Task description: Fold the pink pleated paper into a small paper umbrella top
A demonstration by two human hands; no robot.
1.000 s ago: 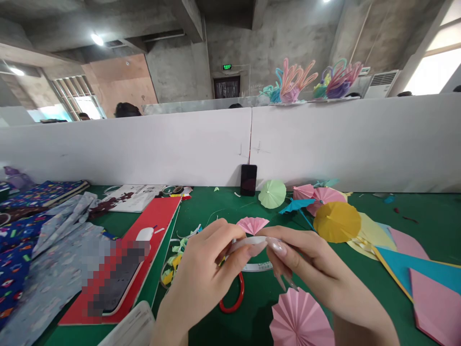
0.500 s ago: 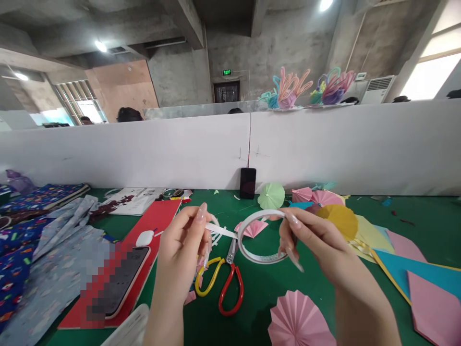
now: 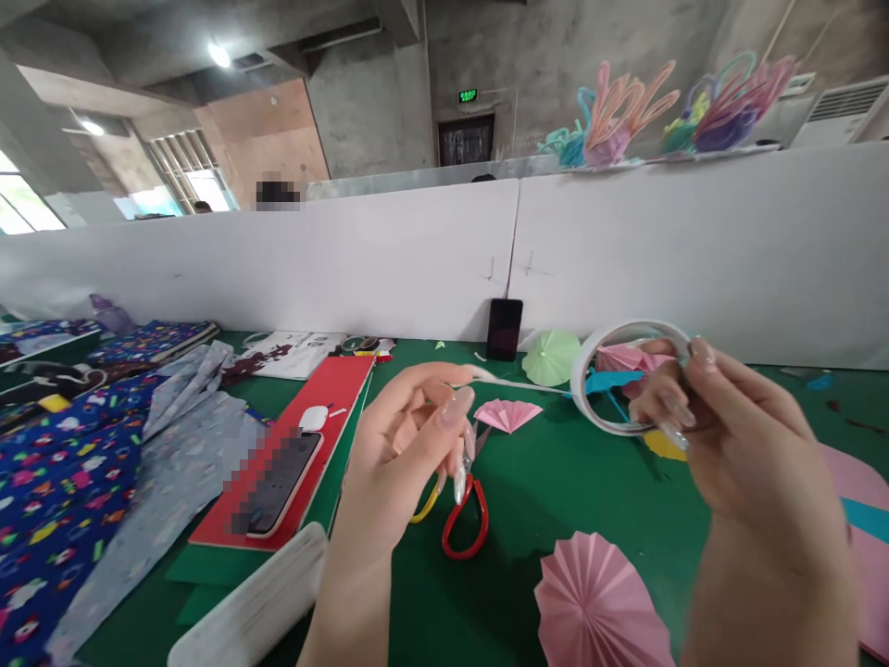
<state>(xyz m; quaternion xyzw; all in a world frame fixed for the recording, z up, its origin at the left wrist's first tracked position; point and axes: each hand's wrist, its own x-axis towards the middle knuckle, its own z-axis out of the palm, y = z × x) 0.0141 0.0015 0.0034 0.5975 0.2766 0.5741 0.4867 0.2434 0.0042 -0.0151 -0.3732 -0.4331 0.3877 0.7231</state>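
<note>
A white roll of tape point(image 3: 582, 384) hangs upright from my right hand point(image 3: 722, 417), pinched between thumb and fingers at its right rim. A thin white strip point(image 3: 522, 383) stretches leftward from the roll, above the table. My left hand point(image 3: 417, 445) has its fingers curled at the strip's free end, near the tip of the index finger. Scissors point(image 3: 484, 519) with red and yellow handles lie below, partly hidden by my left hand. A small pink folded paper fan point(image 3: 510, 416) lies under the strip. Nearer to me is a larger round pleated pink paper point(image 3: 597, 607).
On the left are a phone point(image 3: 288, 486) on a red board point(image 3: 340, 389), patterned cloth point(image 3: 104, 463) and a white case point(image 3: 250, 602). A dark phone point(image 3: 505, 329) leans on the white partition point(image 3: 347, 264), beside a green pleated paper point(image 3: 551, 358). Coloured paper point(image 3: 861, 556) lies right.
My hands have moved farther apart, and a longer strip of tape now spans between them. The roll has gone right and up. The camera view has also shifted.
</note>
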